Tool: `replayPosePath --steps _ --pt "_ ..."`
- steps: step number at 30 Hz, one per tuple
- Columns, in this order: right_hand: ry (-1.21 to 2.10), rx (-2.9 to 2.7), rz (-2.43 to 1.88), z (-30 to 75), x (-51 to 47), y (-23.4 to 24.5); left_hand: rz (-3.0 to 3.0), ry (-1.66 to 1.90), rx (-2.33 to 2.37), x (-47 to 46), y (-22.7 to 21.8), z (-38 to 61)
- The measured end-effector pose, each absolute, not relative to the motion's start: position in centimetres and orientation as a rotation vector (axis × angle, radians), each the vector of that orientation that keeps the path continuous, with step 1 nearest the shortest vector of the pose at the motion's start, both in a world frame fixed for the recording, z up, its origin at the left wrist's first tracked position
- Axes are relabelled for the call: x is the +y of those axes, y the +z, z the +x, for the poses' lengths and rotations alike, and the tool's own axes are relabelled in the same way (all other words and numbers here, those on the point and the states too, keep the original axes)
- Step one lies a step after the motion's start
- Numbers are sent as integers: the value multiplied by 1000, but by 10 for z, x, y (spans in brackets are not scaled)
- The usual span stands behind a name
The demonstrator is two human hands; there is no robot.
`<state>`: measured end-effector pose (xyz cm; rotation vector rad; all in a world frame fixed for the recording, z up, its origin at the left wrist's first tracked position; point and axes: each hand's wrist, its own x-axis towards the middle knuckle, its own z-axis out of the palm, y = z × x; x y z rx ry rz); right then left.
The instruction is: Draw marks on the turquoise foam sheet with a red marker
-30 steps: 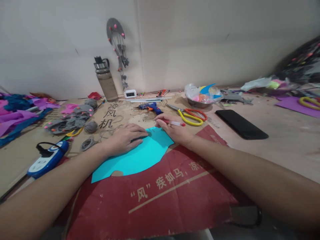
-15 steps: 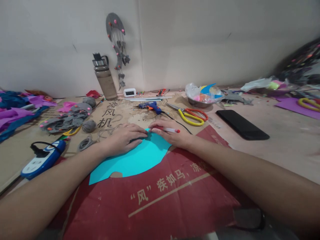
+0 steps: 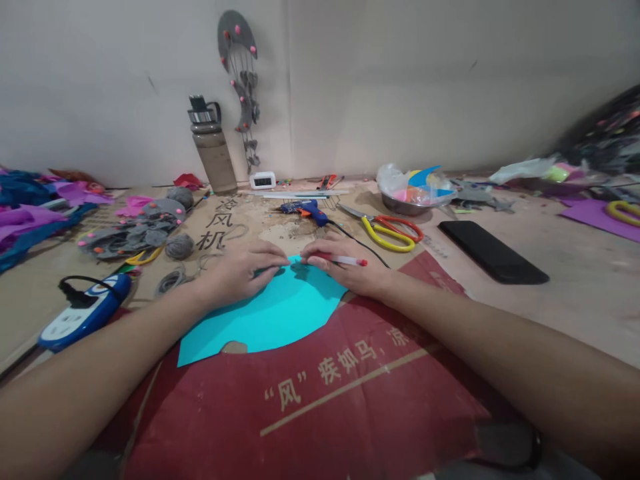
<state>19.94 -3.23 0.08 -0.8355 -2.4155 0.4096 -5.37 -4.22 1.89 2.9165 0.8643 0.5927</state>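
A sheet of turquoise paper with curved edges lies on the red and brown cardboard. My right hand rests at its upper right, closed round a red-and-white pen that lies nearly flat, its red end pointing right. The pen's tip is hidden by my fingers. At the paper's top edge, my left hand has its thumb and fingers drawn together. What they pinch, if anything, is hidden. Between both hands a small dark grey shape shows on the paper; I cannot tell whether it is a felt piece or shadow.
Beyond my hands lie a blue glue gun and scissors. A phone is at the right, a metal bowl behind it. At left are a power strip, grey yarn and a bottle.
My left hand has lifted slightly and drawn back left from the right hand, uncovering the dark grey shape. The right hand keeps the pen. The whole view has shifted a little.
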Motion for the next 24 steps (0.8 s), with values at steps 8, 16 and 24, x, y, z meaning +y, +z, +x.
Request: replayPosePath --steps 8,16,24 --pt "659 -2123 -942 200 -29 -4 2975 376 810 -47 16 -41" --pt "588 -2222 -932 201 -32 -3 2963 396 785 -46 16 -42" --pt "553 -2281 -932 199 -31 -2 2979 379 828 -46 14 -41"
